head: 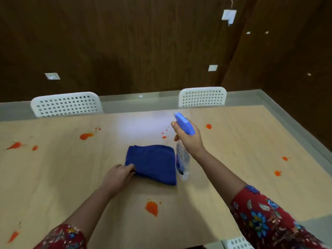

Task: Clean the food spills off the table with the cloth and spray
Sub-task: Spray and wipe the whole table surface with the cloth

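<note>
Beside folded dark-blue cloth (152,163): my right hand (188,139), fingers clamped on clear blue-topped spray bottle (182,164); left hand (118,177), fingers gripping cloth edge. Orange spills (151,208) around it on pale bench (230,144): none wiped.

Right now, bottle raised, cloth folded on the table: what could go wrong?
1. The spray bottle nozzle points toward the far edge of the table, not down at any spill, so mist may miss.
2. The near orange spill lies between the forearms; the right sleeve could drag through it.
3. Spills reach both sides of the table; the single cloth may smear rather than lift them.
</note>
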